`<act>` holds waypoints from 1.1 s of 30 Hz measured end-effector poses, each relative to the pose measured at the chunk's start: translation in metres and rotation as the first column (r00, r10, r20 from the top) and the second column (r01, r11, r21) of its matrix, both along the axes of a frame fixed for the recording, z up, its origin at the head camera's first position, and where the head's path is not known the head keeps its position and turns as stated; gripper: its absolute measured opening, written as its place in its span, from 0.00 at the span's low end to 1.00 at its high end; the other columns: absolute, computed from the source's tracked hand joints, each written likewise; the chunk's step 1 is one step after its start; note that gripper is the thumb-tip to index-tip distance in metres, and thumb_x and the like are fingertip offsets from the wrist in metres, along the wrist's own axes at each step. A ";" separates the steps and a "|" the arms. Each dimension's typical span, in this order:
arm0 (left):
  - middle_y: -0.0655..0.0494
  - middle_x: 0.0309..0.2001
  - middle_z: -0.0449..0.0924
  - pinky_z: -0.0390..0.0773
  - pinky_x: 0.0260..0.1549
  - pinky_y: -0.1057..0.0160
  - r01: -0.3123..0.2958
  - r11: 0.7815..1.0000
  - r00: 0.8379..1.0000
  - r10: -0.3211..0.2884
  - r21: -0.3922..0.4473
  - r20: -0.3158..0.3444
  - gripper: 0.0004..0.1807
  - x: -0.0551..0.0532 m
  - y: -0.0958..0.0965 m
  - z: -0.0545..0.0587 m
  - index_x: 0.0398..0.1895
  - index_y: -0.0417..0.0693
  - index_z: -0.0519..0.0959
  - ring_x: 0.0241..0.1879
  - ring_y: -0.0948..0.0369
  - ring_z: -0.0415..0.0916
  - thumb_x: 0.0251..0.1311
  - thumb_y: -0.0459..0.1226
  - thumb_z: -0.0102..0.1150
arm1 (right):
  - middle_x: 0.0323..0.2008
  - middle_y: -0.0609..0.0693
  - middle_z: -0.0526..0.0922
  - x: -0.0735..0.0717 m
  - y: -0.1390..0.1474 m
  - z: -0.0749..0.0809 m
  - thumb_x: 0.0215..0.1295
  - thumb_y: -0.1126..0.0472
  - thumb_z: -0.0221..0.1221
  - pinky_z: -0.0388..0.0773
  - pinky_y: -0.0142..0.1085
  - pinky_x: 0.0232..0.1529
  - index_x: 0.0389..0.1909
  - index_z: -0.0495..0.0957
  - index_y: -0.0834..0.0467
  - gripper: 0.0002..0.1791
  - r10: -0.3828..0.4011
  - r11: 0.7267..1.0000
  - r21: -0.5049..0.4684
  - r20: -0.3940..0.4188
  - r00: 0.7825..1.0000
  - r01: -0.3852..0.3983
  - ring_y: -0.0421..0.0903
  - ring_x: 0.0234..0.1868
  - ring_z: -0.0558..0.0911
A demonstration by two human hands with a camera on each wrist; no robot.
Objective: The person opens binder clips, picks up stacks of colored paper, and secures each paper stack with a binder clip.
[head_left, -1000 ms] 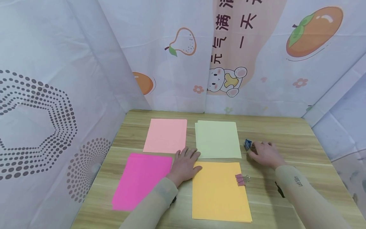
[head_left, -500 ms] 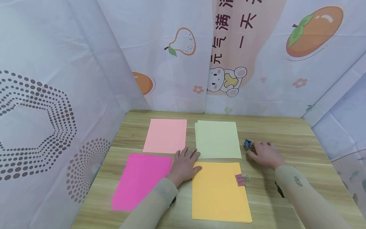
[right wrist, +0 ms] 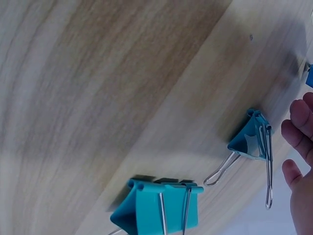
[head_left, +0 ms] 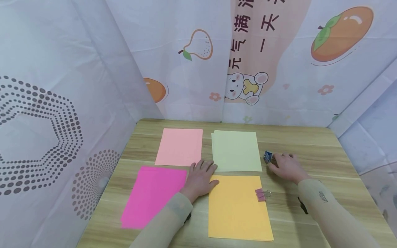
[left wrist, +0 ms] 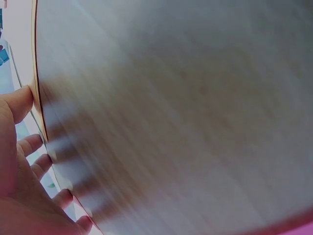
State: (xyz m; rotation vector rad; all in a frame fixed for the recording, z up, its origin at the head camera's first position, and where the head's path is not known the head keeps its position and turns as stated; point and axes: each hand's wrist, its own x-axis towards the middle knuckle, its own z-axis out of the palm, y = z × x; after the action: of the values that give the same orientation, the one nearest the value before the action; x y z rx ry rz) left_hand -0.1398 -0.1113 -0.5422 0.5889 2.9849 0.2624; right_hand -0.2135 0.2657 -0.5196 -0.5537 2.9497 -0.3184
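Note:
My left hand [head_left: 200,179] rests palm down with fingers spread between the paper stacks. Its thumb overlaps the corner of the orange paper [head_left: 238,210], and its fingertips reach the pink sheets [head_left: 180,146] and the pale green sheets [head_left: 236,151]. Loosely bent, my right hand [head_left: 288,167] lies on the table with its fingertips right at a blue binder clip [head_left: 268,156]. The right wrist view shows a gap between thumb and fingers. Two teal binder clips, a smaller one [right wrist: 252,137] and a larger one [right wrist: 161,205], lie near that palm, hidden from the head view.
A dusty-pink binder clip [head_left: 261,195] grips the right edge of the orange paper. Magenta sheets [head_left: 153,196] lie on the left of the wooden table [head_left: 297,134]. Printed white curtains [head_left: 186,86] hang behind the table and at both sides.
The blue binder clip and my right hand have shifted very slightly to the left. My left hand and the papers stay where they were.

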 end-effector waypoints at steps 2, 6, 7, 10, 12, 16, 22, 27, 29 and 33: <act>0.57 0.75 0.62 0.57 0.69 0.36 0.001 1.000 1.000 -0.001 -0.005 -0.002 0.33 0.000 0.000 -0.001 0.74 0.61 0.67 0.76 0.43 0.56 0.70 0.60 0.53 | 0.39 0.61 0.84 0.000 0.000 -0.001 0.70 0.47 0.57 0.64 0.66 0.55 0.47 0.77 0.66 0.23 -0.002 1.000 -0.001 -0.001 1.000 0.002 0.64 0.47 0.80; 0.58 0.76 0.61 0.57 0.70 0.37 0.003 1.000 1.000 -0.003 -0.017 0.001 0.33 0.000 0.000 0.000 0.74 0.61 0.66 0.76 0.44 0.55 0.71 0.60 0.51 | 0.39 0.61 0.84 0.000 0.000 -0.003 0.70 0.47 0.57 0.63 0.66 0.56 0.46 0.77 0.66 0.23 -0.003 1.000 -0.002 -0.006 1.000 0.003 0.65 0.48 0.80; 0.58 0.76 0.61 0.57 0.70 0.37 0.003 1.000 1.000 -0.003 -0.017 0.003 0.33 0.000 0.000 0.000 0.75 0.61 0.66 0.76 0.44 0.55 0.72 0.60 0.50 | 0.39 0.61 0.84 0.000 0.001 -0.003 0.70 0.47 0.57 0.63 0.67 0.55 0.46 0.77 0.66 0.23 -0.001 1.000 -0.005 -0.007 1.000 0.001 0.65 0.47 0.80; 0.58 0.76 0.61 0.56 0.70 0.36 0.001 1.000 1.000 -0.001 -0.012 0.009 0.32 0.001 0.000 0.001 0.75 0.61 0.66 0.76 0.43 0.55 0.73 0.60 0.48 | 0.38 0.61 0.84 0.000 0.001 -0.003 0.70 0.47 0.58 0.63 0.67 0.56 0.45 0.77 0.65 0.22 -0.002 1.000 -0.006 -0.010 1.000 0.002 0.65 0.47 0.80; 0.58 0.76 0.61 0.56 0.70 0.36 -0.001 1.000 1.000 0.002 -0.017 0.012 0.31 0.001 0.001 0.002 0.75 0.61 0.66 0.77 0.43 0.54 0.74 0.60 0.45 | 0.39 0.61 0.84 0.000 0.000 -0.003 0.70 0.47 0.58 0.63 0.67 0.56 0.45 0.77 0.65 0.22 -0.001 1.000 -0.008 -0.011 1.000 0.001 0.65 0.47 0.80; 0.59 0.77 0.61 0.54 0.70 0.34 -0.008 0.999 1.000 0.008 -0.042 0.004 0.31 0.000 0.002 0.001 0.76 0.63 0.66 0.77 0.44 0.54 0.75 0.61 0.43 | 0.40 0.61 0.85 0.001 -0.001 -0.001 0.70 0.47 0.57 0.62 0.68 0.57 0.45 0.77 0.65 0.22 0.004 1.000 -0.008 -0.010 1.000 -0.004 0.66 0.48 0.80; 0.59 0.76 0.61 0.52 0.70 0.33 -0.015 0.998 1.000 0.015 -0.061 -0.003 0.31 0.000 0.004 0.003 0.75 0.63 0.66 0.77 0.44 0.53 0.74 0.61 0.44 | 0.40 0.61 0.85 0.000 -0.002 0.000 0.71 0.47 0.57 0.61 0.69 0.59 0.45 0.77 0.65 0.22 0.013 1.000 -0.014 -0.006 1.000 -0.013 0.67 0.50 0.80; 0.58 0.77 0.61 0.53 0.70 0.34 -0.009 0.998 1.000 0.009 -0.066 -0.002 0.31 0.000 0.006 0.005 0.75 0.62 0.67 0.77 0.43 0.53 0.75 0.61 0.44 | 0.41 0.61 0.85 0.000 -0.002 0.000 0.71 0.47 0.56 0.62 0.68 0.59 0.46 0.77 0.65 0.22 0.014 1.000 -0.012 0.001 1.000 -0.014 0.67 0.51 0.80; 0.58 0.77 0.61 0.53 0.70 0.34 -0.008 0.998 1.000 0.007 -0.065 -0.005 0.31 -0.001 0.006 0.005 0.75 0.62 0.67 0.77 0.43 0.54 0.75 0.61 0.44 | 0.41 0.62 0.85 0.000 -0.001 -0.001 0.71 0.47 0.56 0.62 0.67 0.59 0.46 0.77 0.65 0.23 0.013 1.000 -0.010 0.003 1.000 -0.013 0.67 0.51 0.80; 0.58 0.77 0.61 0.54 0.70 0.34 -0.006 0.997 1.000 0.005 -0.071 -0.007 0.31 -0.003 0.007 0.004 0.75 0.61 0.67 0.76 0.43 0.55 0.74 0.60 0.45 | 0.41 0.61 0.85 0.000 0.000 -0.002 0.71 0.47 0.56 0.62 0.67 0.59 0.46 0.77 0.65 0.22 0.016 1.000 -0.013 0.002 1.000 -0.016 0.66 0.51 0.80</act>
State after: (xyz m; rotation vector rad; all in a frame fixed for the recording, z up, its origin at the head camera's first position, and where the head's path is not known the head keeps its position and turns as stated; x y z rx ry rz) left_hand -0.1423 -0.1042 -0.5382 0.5751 2.9883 0.1549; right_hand -0.2131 0.2657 -0.5215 -0.5779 2.9415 -0.3365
